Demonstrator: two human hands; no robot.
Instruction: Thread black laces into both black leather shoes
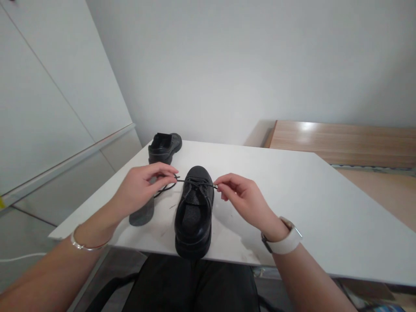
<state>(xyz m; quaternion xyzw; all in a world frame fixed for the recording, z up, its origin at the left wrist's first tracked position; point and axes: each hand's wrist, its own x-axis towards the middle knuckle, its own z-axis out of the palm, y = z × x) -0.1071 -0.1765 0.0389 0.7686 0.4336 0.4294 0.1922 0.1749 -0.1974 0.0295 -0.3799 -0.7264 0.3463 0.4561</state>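
A black shoe (194, 212) stands upright near the table's front edge, its toe facing away from me and its opening towards me. A dark shoelace (180, 180) runs across its upper part and stretches out to both sides. On the left, my left hand (143, 184) pinches one length of the lace between thumb and fingers. To the right of the shoe, my right hand (238, 195) pinches the other length close to the shoe's side. Loose lace hangs beside my left fingers. Under my left hand lies a dark grey insole-shaped piece (142, 213), partly covered.
Another black shoe (164, 147) sits at the table's far left corner. The white table (279, 190) meets a pale wall behind. A wood-grained board (341, 141) stands at the back right. My legs and a chair are below the front edge.
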